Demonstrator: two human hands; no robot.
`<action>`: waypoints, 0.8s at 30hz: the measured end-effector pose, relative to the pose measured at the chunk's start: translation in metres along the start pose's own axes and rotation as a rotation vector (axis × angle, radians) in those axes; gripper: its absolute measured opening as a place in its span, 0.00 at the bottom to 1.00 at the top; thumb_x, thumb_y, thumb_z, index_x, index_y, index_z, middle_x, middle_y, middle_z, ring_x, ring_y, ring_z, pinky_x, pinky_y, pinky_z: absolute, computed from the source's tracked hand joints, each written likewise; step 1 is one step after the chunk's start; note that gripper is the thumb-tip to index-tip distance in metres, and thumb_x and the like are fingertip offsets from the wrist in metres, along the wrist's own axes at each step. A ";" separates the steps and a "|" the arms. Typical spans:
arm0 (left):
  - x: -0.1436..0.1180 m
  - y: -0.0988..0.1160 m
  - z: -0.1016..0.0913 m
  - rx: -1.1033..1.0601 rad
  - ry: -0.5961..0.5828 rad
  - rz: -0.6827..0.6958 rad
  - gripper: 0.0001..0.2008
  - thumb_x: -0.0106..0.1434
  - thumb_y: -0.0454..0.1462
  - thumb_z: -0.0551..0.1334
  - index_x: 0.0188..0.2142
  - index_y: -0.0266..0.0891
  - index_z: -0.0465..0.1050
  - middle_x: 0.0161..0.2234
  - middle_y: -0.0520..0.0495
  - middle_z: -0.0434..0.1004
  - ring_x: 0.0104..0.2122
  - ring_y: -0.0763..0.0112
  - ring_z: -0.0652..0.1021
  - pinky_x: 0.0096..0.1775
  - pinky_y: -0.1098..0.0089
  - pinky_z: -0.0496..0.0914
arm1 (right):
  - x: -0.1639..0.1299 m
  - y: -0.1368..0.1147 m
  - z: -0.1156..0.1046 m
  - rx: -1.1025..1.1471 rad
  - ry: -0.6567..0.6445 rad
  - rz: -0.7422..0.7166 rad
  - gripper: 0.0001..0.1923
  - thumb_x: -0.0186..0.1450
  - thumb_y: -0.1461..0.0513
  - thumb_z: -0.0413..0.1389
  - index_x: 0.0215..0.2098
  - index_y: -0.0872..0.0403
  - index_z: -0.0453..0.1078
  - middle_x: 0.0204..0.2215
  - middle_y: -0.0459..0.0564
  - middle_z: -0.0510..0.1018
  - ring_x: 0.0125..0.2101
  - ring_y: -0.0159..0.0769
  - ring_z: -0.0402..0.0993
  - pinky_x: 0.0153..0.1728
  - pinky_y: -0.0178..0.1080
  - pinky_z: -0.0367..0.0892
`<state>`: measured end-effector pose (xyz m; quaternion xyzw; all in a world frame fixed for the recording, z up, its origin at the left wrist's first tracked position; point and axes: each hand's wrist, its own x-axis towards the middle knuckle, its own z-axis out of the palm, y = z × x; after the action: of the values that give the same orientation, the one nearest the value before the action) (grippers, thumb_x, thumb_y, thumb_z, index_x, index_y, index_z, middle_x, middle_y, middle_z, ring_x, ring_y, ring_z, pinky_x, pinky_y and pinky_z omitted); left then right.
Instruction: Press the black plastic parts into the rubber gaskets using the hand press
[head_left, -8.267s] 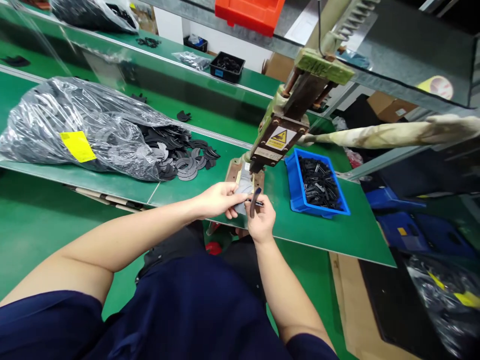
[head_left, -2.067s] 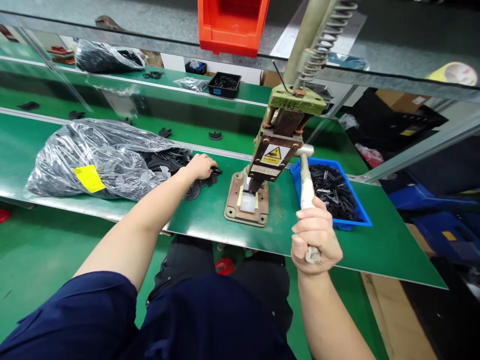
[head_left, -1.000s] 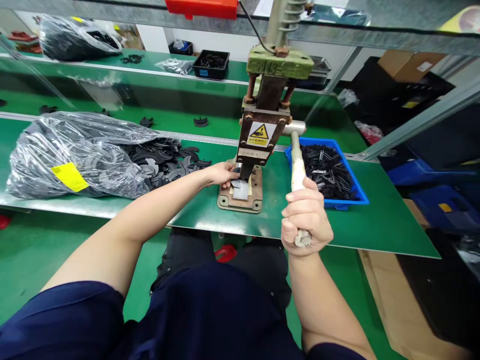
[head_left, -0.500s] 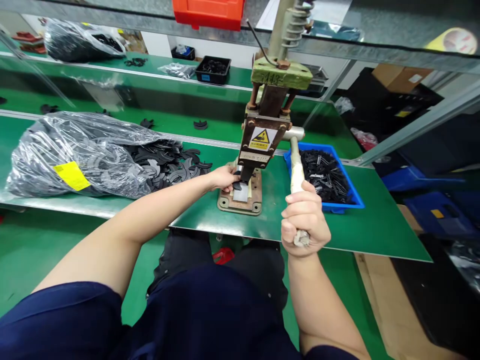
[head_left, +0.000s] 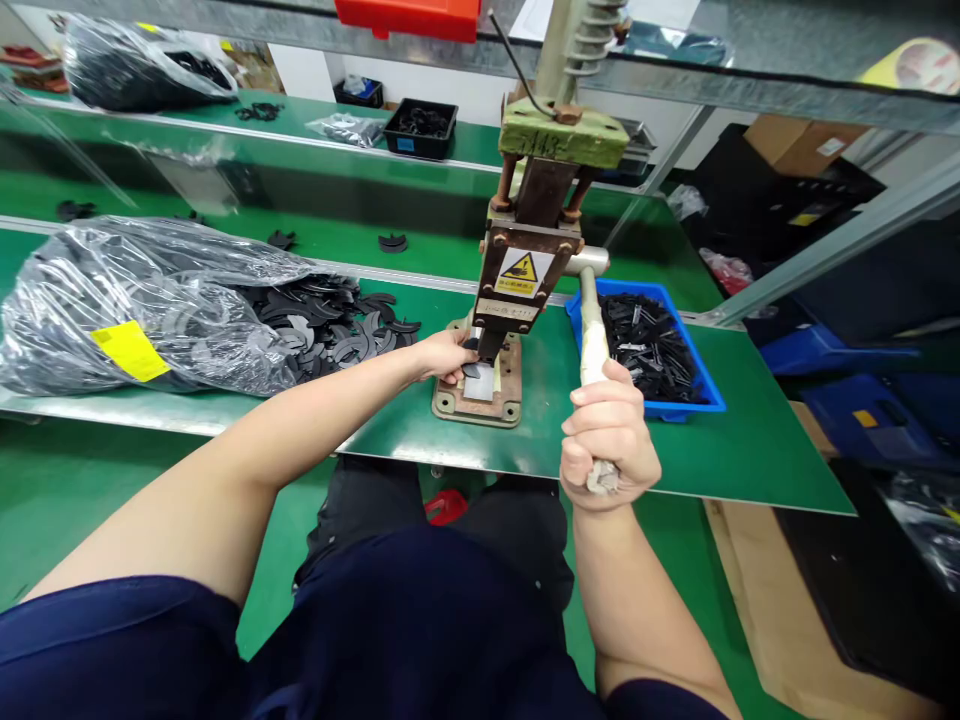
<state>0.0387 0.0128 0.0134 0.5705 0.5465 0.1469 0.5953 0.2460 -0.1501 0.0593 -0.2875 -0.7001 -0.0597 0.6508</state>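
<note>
Head view, centre of the frame: my left hand (head_left: 444,354) reaches to the base plate (head_left: 478,388) of the hand press (head_left: 526,262), its fingertips pinched on a small dark flat part (head_left: 471,369) that sits on the pale pad just under the ram. The part is half hidden by the ram and my fingers, so I cannot tell its exact shape. My right hand (head_left: 609,440), lower right of centre, is clenched tight around the press lever (head_left: 594,340), whose wrapped handle runs from the side of the press head down into my fist; the end of the handle pokes out below my fingers.

Left of the press, touching nothing but the green bench (head_left: 390,430), lies a loose pile of black curved parts (head_left: 337,325) spilling from the mouth of a large clear plastic bag (head_left: 142,300) with a yellow label, at the left of the frame. Just right of the press stands a blue bin (head_left: 705,390) holding small black pieces, with the lever passing in front of its left edge. Behind, in the upper part of the frame, a second green bench carries a black tray (head_left: 420,125) and another bag (head_left: 142,65) of dark parts, and an orange bin (head_left: 409,18) sits on the shelf at the top edge.
</note>
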 end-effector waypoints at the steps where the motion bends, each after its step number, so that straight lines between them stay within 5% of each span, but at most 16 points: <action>1: 0.001 -0.001 0.001 -0.005 -0.005 -0.003 0.15 0.70 0.39 0.69 0.54 0.40 0.74 0.19 0.56 0.71 0.14 0.76 0.72 0.21 0.76 0.68 | 0.000 0.000 0.000 -0.008 0.002 0.001 0.10 0.66 0.58 0.60 0.27 0.48 0.68 0.26 0.39 0.76 0.40 0.34 0.82 0.65 0.61 0.73; 7: -0.008 -0.003 0.000 -0.107 0.050 -0.003 0.16 0.71 0.48 0.68 0.46 0.40 0.70 0.24 0.52 0.75 0.19 0.73 0.77 0.23 0.75 0.72 | 0.001 -0.001 -0.002 -0.042 -0.024 -0.005 0.12 0.68 0.56 0.59 0.27 0.48 0.68 0.26 0.38 0.75 0.39 0.33 0.83 0.64 0.61 0.74; 12: -0.018 -0.004 -0.043 -0.199 -0.191 0.211 0.17 0.70 0.49 0.68 0.44 0.37 0.74 0.43 0.38 0.85 0.31 0.68 0.84 0.30 0.71 0.76 | 0.001 -0.001 0.000 -0.036 -0.001 0.001 0.11 0.68 0.56 0.60 0.28 0.48 0.68 0.27 0.37 0.76 0.40 0.33 0.81 0.65 0.59 0.74; 14: -0.011 -0.007 -0.079 -0.049 -0.066 0.322 0.15 0.70 0.47 0.68 0.46 0.37 0.77 0.46 0.38 0.85 0.36 0.66 0.84 0.34 0.70 0.77 | 0.001 0.000 0.000 -0.025 0.011 -0.002 0.11 0.67 0.57 0.60 0.28 0.47 0.68 0.26 0.38 0.77 0.39 0.33 0.81 0.65 0.59 0.74; 16: 0.001 -0.013 -0.120 0.203 0.270 0.395 0.12 0.70 0.43 0.67 0.46 0.38 0.79 0.45 0.41 0.86 0.38 0.67 0.83 0.40 0.69 0.77 | 0.001 0.001 0.001 -0.014 0.019 -0.007 0.10 0.66 0.57 0.61 0.27 0.47 0.69 0.26 0.38 0.77 0.38 0.34 0.81 0.64 0.60 0.74; 18: 0.014 -0.022 -0.155 0.552 0.419 0.377 0.13 0.67 0.40 0.68 0.49 0.39 0.82 0.47 0.43 0.86 0.44 0.63 0.83 0.50 0.67 0.75 | 0.000 0.002 0.001 -0.006 0.022 -0.008 0.09 0.65 0.58 0.61 0.27 0.46 0.70 0.25 0.38 0.77 0.37 0.35 0.81 0.64 0.60 0.74; 21: 0.027 -0.035 -0.178 0.952 0.357 0.288 0.20 0.64 0.41 0.70 0.55 0.41 0.83 0.54 0.42 0.86 0.53 0.56 0.81 0.57 0.64 0.71 | 0.000 0.003 0.002 -0.001 0.030 0.003 0.09 0.65 0.58 0.61 0.27 0.46 0.70 0.25 0.38 0.77 0.37 0.35 0.81 0.64 0.61 0.74; 24: 0.034 -0.041 -0.173 1.158 0.241 0.248 0.28 0.62 0.47 0.71 0.62 0.45 0.80 0.60 0.40 0.82 0.61 0.50 0.77 0.61 0.61 0.68 | 0.000 0.003 0.002 0.009 0.033 -0.009 0.08 0.65 0.59 0.61 0.27 0.46 0.70 0.26 0.38 0.76 0.38 0.35 0.81 0.65 0.61 0.73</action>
<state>-0.1088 0.1169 0.0048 0.8406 0.5305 -0.0426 0.1003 0.2458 -0.1464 0.0583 -0.2803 -0.6907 -0.0642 0.6635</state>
